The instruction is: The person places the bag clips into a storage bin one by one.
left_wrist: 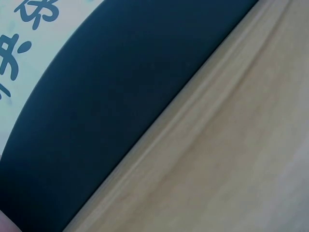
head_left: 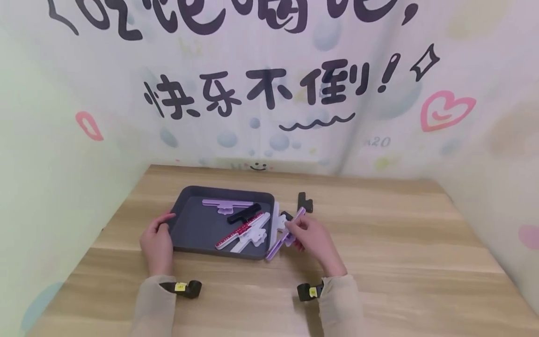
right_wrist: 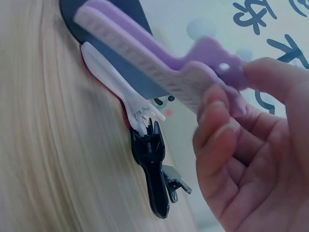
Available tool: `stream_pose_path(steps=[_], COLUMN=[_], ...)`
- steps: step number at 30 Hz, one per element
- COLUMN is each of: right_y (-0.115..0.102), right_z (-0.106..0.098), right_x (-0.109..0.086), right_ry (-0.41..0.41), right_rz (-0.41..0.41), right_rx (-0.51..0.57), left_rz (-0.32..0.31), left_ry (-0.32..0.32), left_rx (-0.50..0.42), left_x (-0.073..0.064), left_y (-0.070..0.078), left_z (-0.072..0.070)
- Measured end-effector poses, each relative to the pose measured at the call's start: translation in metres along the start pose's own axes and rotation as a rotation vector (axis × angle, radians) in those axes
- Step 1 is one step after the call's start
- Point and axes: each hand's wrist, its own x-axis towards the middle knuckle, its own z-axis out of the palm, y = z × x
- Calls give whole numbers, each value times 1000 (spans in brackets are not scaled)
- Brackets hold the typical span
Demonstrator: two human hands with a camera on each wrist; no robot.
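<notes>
A dark grey tray (head_left: 193,229) lies on the table, with my left hand (head_left: 157,245) gripping its left rim. The tray's outer wall (left_wrist: 111,96) fills much of the left wrist view. Between thumb and fingers, my right hand (head_left: 316,243) pinches a purple clip (right_wrist: 145,46) by its handles, just off the tray's right side. Inside the tray are another purple clip (head_left: 227,204), a black clip (head_left: 244,214), a red-and-white clip (head_left: 229,237) and a white clip (head_left: 254,234).
Beside the tray's right wall a white clip (right_wrist: 108,72) rests on the wooden table (head_left: 400,248), with a red edge showing under it. Close by lies a black clip (right_wrist: 153,174). Farther back is a second black clip (head_left: 304,203). A printed wall (head_left: 379,154) stands behind.
</notes>
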Motion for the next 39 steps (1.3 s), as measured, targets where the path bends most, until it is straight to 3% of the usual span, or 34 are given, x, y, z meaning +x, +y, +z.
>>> stream_pose_path(steps=[8,13,21,31,39], right_y=[-11,-16,-28,-27,-28], right_z=[-1,6,23,52,72], right_x=[9,13,22,20,12], right_ry=[84,131,117,119,112], right_rz=[-2,-16,-70,-61,-30], right_rx=[48,142,284,445,377], left_rz=[0,14,42,39,31], left_ry=[11,8,-3,4,13], left_rx=[-54,-49,-102,-119,-104], left_x=[10,12,21,16,11], left_y=[7,8,11,6,-1], left_z=[7,9,15,13,8])
